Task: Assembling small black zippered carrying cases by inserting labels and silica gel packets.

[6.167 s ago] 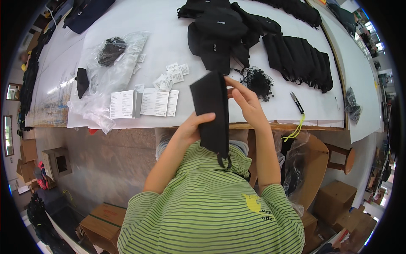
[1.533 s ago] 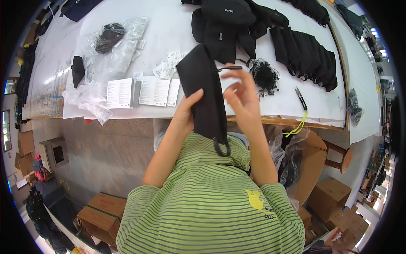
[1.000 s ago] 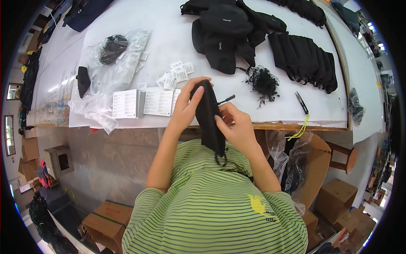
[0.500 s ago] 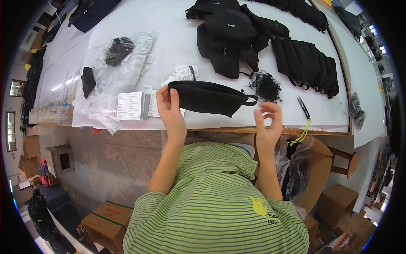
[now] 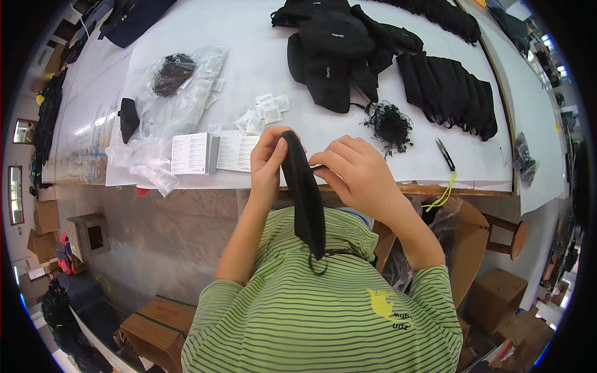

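Note:
A black fabric pouch [image 5: 305, 202] hangs lengthwise at the table's front edge, its lower end in front of my striped shirt. My left hand [image 5: 267, 165] grips its upper end, thumb on the near side. With thumb and fingertips, my right hand [image 5: 359, 171] pinches a short black tab [image 5: 318, 167], apparently a zipper pull, at the pouch's right side. From the lower end dangles a thin black loop [image 5: 319, 266]. Beyond the hands lie a heap of black cords [image 5: 388, 126] and several small white labels [image 5: 267, 112].
Black pouches are piled [image 5: 336, 56] at the back, with a row of more [image 5: 448, 93] to the right. Snips [image 5: 446, 154] with a yellow cord lie near the front edge. On the left are a stack of white cards [image 5: 190, 153] and clear plastic bags [image 5: 186, 105].
The pouch has swung from level to nearly upright, its looped end now downward. My right hand has moved left and taken hold of the small tab.

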Demonstrator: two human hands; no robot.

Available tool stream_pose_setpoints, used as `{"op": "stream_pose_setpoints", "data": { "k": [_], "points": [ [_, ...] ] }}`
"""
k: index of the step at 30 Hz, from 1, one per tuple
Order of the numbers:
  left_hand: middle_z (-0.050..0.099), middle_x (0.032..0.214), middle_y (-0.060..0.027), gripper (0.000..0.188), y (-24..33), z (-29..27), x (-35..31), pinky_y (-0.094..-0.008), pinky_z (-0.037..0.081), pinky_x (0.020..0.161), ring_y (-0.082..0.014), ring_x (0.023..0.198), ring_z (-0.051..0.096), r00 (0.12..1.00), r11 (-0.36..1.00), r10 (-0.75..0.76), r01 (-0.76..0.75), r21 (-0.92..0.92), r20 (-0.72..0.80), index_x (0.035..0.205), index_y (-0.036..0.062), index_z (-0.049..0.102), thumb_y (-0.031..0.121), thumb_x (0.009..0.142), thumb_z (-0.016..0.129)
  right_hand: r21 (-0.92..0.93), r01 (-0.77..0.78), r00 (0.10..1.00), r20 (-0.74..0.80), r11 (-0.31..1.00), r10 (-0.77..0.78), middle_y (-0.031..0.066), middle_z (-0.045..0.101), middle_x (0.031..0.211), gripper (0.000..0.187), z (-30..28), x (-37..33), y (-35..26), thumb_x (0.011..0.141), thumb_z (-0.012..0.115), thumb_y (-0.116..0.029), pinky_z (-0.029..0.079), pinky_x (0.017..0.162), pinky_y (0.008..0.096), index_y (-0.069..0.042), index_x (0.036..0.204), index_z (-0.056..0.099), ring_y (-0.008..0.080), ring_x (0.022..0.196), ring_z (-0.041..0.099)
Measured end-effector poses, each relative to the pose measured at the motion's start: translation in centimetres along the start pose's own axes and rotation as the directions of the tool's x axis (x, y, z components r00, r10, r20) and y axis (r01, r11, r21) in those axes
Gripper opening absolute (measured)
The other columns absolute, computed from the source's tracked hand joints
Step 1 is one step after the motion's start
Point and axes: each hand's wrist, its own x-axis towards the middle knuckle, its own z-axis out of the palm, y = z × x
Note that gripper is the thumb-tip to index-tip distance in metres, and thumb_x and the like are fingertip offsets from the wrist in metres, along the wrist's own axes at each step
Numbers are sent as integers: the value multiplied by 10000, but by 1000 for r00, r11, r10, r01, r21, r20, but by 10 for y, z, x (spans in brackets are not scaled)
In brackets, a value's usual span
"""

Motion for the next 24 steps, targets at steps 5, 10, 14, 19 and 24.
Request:
{"op": "stream_pose_setpoints", "data": {
  "k": [5, 10, 14, 19, 24],
  "points": [
    [570, 838, -61, 209, -6, -4, 6, -220, 432, 703, -110, 768, 549, 998, 999, -23, 22, 26, 51, 1002, 7, 532, 202, 979, 459, 65, -48, 997, 65, 997, 44, 61, 518, 776, 157, -3, 1, -8, 792, 642, -65, 434, 627, 348, -46, 918, 550, 247, 719, 546],
    [568, 841, -18, 188, -3, 3, 6, -203, 406, 721, -73, 787, 524, 995, 998, -53, 51, 28, 85, 1005, 10, 559, 181, 962, 495, 83, -125, 988, 100, 989, 117, 80, 502, 778, 140, -1, -3, -11, 833, 622, -86, 432, 568, 360, -42, 925, 527, 272, 647, 545],
    [570, 853, 1, 174, 2, 7, 6, -196, 392, 730, -53, 799, 508, 958, 991, -132, 122, 53, 255, 987, 12, 579, 172, 949, 522, 12, -73, 997, -11, 997, 73, 75, 480, 753, 125, 2, 2, -1, 835, 631, -100, 421, 526, 353, -52, 887, 528, 266, 607, 539],
    [563, 844, 8, 208, 5, 7, 4, -195, 385, 733, -47, 805, 500, 945, 971, -227, 240, -24, 236, 980, 10, 581, 205, 950, 517, 29, -113, 989, -94, 993, 116, 60, 490, 733, 106, 3, 10, -1, 820, 645, -99, 418, 510, 349, -61, 847, 549, 249, 581, 533],
    [560, 745, -51, 209, 1, -1, 22, -202, 391, 571, -90, 639, 506, 990, 982, -134, 139, -126, 44, 958, 38, 535, 239, 955, 477, 147, -107, 994, 31, 983, 103, 54, 502, 719, 99, 8, -2, -29, 811, 653, -94, 418, 506, 336, -63, 848, 567, 239, 575, 531]
  ]
}}
